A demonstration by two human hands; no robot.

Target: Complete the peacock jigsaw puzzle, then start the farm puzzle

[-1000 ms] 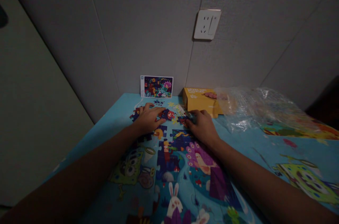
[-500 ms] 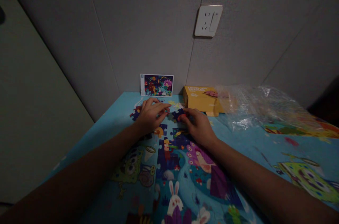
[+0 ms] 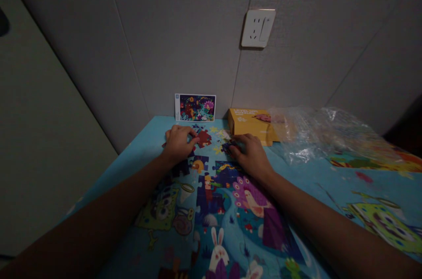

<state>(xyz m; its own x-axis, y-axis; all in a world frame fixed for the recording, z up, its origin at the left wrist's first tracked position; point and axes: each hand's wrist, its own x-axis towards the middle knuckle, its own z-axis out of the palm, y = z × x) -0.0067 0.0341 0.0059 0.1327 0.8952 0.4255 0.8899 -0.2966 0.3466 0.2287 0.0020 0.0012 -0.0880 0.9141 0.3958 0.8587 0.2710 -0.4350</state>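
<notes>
My left hand (image 3: 180, 143) is closed, with thumb and fingertips together at the left edge of a red-brown puzzle piece (image 3: 205, 139). Other dark pieces lie partly under that hand. To the right, my right hand (image 3: 249, 152) pinches a dark blue puzzle piece (image 3: 226, 149) low over the cloth; its fingers cover part of it. Nearer to me lies the joined puzzle (image 3: 231, 222), with a white rabbit and a pink peacock. An orange-and-dark piece (image 3: 199, 164) sits at its upper left, beside a dark piece (image 3: 181, 168).
A picture card (image 3: 197, 107) leans on the wall behind my hands. Right of it stand a yellow puzzle box (image 3: 249, 123) and a crumpled clear plastic bag (image 3: 316, 132). A blue cartoon-print cloth (image 3: 296, 178) covers the table. A wall socket (image 3: 258, 28) is above.
My left hand has moved left and down, from open fingers to a pinch at the red-brown piece, now uncovered. My right hand has shifted slightly right with the dark piece, which has turned.
</notes>
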